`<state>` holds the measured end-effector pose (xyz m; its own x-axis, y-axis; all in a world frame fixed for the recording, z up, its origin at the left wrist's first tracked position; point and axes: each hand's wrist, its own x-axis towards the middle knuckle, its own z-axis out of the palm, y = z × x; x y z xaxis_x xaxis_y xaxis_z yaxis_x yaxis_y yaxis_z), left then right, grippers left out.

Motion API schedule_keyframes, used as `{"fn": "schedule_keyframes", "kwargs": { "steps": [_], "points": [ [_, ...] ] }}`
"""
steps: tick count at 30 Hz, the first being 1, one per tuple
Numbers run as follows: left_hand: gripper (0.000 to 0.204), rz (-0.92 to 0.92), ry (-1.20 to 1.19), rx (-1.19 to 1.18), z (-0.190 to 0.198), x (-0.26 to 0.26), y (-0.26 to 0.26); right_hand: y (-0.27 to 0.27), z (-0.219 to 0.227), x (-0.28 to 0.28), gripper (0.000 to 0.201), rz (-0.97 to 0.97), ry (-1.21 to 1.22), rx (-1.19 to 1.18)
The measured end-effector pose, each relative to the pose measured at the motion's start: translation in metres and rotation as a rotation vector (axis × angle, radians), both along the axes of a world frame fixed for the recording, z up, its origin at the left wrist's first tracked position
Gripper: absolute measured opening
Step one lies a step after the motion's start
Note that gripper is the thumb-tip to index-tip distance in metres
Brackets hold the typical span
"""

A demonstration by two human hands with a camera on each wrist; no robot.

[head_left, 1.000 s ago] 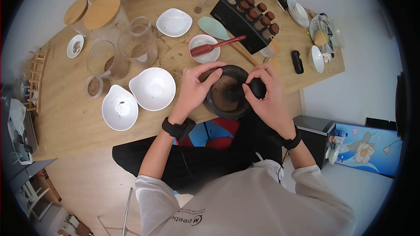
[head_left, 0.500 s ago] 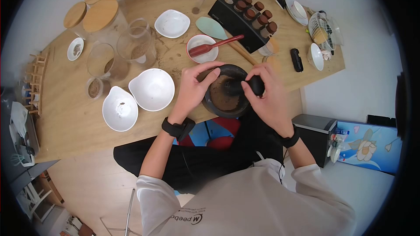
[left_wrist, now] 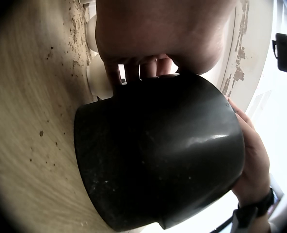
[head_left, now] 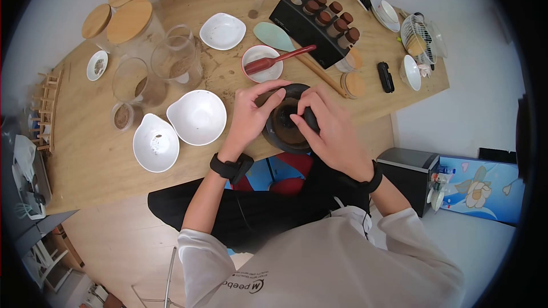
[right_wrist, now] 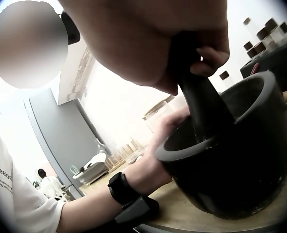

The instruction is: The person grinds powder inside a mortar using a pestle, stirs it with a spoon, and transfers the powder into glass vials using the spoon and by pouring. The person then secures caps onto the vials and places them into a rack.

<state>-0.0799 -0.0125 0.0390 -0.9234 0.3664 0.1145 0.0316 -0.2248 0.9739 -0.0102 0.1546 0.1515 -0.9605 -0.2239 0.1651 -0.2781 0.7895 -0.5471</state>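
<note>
A black mortar (left_wrist: 163, 150) stands at the table's front edge, with brown powder inside. My left hand (head_left: 251, 115) grips its rim from the left, thumb over the edge and fingers along the outer wall. My right hand (head_left: 334, 131) holds the black pestle (right_wrist: 204, 104) by its upper end. In the right wrist view the pestle leans inside the mortar (right_wrist: 230, 170), its lower end hidden by the wall.
White bowls (head_left: 197, 117) and glass jars stand to the left. Behind the mortar are a small bowl (head_left: 273, 72) with a red spatula (head_left: 285, 58), a green spatula (head_left: 274, 35) and a black rack (head_left: 305, 28) of capped vials. A black case (head_left: 386, 77) lies to the right.
My right hand has moved left with the pestle, now over the mortar's middle. My left hand keeps its hold on the rim.
</note>
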Motion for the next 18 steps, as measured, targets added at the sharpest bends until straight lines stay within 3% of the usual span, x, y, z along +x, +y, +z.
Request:
{"fn": "schedule_keyframes", "kwargs": {
  "steps": [3,5,10,12,18],
  "points": [
    [0.024,0.004,0.000,-0.009,-0.001,-0.001,-0.001,0.013,0.004,0.008,0.020,0.107,-0.054,-0.038],
    [0.024,0.004,-0.003,-0.017,-0.003,0.000,0.000,0.022,0.007,0.015,0.022,0.096,-0.142,-0.069],
    [0.022,0.039,-0.004,0.037,0.001,0.000,0.002,0.030,0.004,0.004,0.023,-0.013,-0.070,-0.098],
    [0.023,0.016,-0.004,0.016,0.000,0.000,0.000,0.021,0.004,0.001,0.023,-0.027,0.049,0.066],
    [0.024,0.002,0.009,-0.016,-0.001,-0.001,-0.001,0.003,0.003,0.012,0.023,0.026,-0.013,0.074]
  ]
}}
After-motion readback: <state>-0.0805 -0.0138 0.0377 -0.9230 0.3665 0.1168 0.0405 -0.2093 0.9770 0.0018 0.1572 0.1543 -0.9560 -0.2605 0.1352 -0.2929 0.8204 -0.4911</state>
